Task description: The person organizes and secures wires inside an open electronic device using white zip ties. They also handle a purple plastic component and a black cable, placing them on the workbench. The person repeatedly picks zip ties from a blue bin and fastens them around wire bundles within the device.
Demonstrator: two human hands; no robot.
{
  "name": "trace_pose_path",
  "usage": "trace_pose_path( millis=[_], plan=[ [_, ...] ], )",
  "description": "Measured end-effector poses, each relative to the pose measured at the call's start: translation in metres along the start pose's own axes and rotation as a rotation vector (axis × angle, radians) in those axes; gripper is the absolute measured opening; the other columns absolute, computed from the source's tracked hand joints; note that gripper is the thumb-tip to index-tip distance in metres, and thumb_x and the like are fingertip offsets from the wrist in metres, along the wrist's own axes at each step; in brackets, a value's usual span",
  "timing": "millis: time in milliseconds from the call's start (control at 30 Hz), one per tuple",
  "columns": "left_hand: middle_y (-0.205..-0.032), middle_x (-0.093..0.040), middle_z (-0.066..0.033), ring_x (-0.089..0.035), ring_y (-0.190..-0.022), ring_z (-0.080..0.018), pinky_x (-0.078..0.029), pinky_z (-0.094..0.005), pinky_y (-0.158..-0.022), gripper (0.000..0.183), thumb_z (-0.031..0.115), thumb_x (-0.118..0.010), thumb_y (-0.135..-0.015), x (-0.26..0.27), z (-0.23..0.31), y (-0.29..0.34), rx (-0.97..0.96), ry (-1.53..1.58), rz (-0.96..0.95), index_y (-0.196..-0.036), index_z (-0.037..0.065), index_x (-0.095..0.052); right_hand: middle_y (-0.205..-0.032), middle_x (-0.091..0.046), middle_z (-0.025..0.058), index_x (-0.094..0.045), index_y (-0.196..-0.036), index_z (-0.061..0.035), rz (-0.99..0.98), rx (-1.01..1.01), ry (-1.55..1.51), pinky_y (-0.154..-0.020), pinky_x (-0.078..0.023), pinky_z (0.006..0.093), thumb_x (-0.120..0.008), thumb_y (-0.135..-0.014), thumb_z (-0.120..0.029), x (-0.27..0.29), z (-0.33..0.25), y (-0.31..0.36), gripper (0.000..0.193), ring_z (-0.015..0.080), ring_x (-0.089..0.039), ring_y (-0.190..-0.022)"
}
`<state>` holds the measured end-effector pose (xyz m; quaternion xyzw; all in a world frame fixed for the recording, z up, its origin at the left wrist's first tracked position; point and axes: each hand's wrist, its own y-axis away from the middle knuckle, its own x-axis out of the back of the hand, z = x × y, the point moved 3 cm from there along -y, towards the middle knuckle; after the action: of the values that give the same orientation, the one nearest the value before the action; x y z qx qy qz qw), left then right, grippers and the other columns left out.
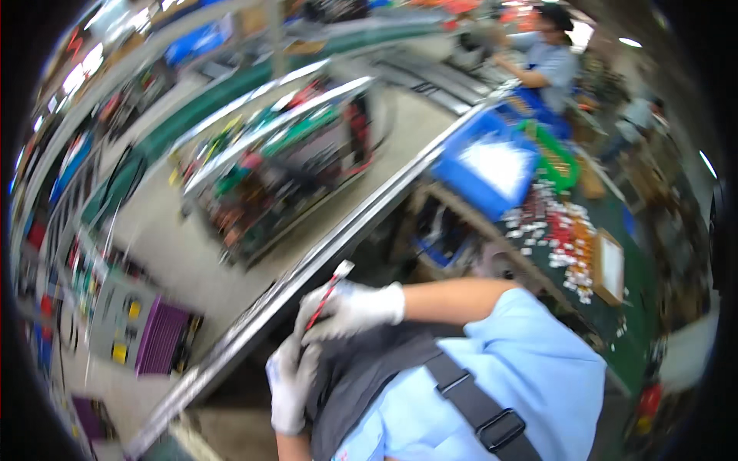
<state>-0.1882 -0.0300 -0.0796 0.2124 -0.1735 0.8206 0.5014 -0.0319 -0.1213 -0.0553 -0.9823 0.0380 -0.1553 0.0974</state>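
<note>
A short cable of red and black wires (320, 307) with a white connector (344, 269) at its upper end is in front of my body. My right hand (350, 309), in a white glove, is closed around the wires, leaving the connector sticking out past the fingers. Just below it is my left hand (289, 384), also gloved in white. Its fingers are bent together at the lower end of the wires, where blur hides the exact grip.
A metal rail (254, 313) runs diagonally past my hands. On the right, a green bench (626, 330) holds a blue bin (453, 170), a green tray (565, 165) and many small cables with white connectors. Beyond the rail stands a loaded cart (265, 207). A person (550, 61) works at the back.
</note>
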Motion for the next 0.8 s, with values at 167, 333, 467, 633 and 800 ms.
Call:
trace_pose_path(
  millis=[167,333,467,633,800],
  plan=[
    [-0.063,-0.053,-0.0107,-0.053,-0.057,-0.0198,-0.043,-0.0341,-0.054,0.008,0.007,-0.060,-0.089,0.007,-0.036,-0.005,0.032,0.093,-0.032,-0.088,-0.001,-0.060,-0.075,-0.064,0.0017,-0.067,-0.094,-0.0042,-0.230,-0.218,-0.114,-0.057,-0.049,0.0260,-0.067,-0.086,-0.016,0.006,0.011,-0.029,0.014,0.0093,-0.059,-0.064],
    [-0.070,-0.056,-0.0003,-0.049,-0.062,-0.0053,-0.041,-0.0212,-0.056,0.018,0.013,-0.059,-0.093,0.002,-0.011,-0.023,0.232,0.055,-0.115,-0.094,-0.005,-0.064,-0.069,-0.062,0.0012,-0.066,-0.090,-0.0066,-0.198,-0.111,-0.011,-0.056,-0.045,0.0269,-0.065,-0.086,-0.017,0.018,0.046,-0.027,0.012,0.0082,-0.054,-0.060],
    [-0.073,-0.062,-0.0031,-0.051,-0.060,-0.0059,-0.042,-0.0207,-0.056,0.027,0.018,-0.056,-0.096,-0.017,-0.010,-0.036,0.317,0.089,-0.087,-0.107,-0.004,-0.066,-0.070,-0.063,0.0056,-0.067,-0.088,-0.0065,-0.026,-0.232,0.193,-0.061,-0.047,0.0299,-0.066,-0.084,-0.024,0.072,0.048,0.029,0.017,0.0133,-0.061,-0.065],
    [-0.067,-0.059,-0.0014,-0.048,-0.054,-0.0032,-0.039,-0.0194,-0.050,0.034,0.024,-0.054,-0.099,-0.046,0.002,-0.058,0.369,0.289,-0.138,-0.118,-0.003,-0.062,-0.067,-0.059,0.0006,-0.068,-0.088,-0.0073,0.594,-0.547,0.067,-0.053,-0.041,0.0234,-0.066,-0.087,-0.026,0.119,0.096,0.189,0.019,0.0058,-0.053,-0.058],
    [-0.061,-0.051,0.0038,-0.045,-0.049,-0.0022,-0.035,-0.0177,-0.046,0.034,0.024,-0.052,-0.099,-0.128,-0.018,-0.067,0.581,0.210,-0.670,-0.121,-0.001,-0.061,-0.069,-0.060,-0.0021,-0.069,-0.090,-0.0060,0.927,-0.791,-0.111,-0.053,-0.038,0.0208,-0.066,-0.088,-0.020,0.086,0.124,0.314,0.014,0.0035,-0.051,-0.060]
  ],
)
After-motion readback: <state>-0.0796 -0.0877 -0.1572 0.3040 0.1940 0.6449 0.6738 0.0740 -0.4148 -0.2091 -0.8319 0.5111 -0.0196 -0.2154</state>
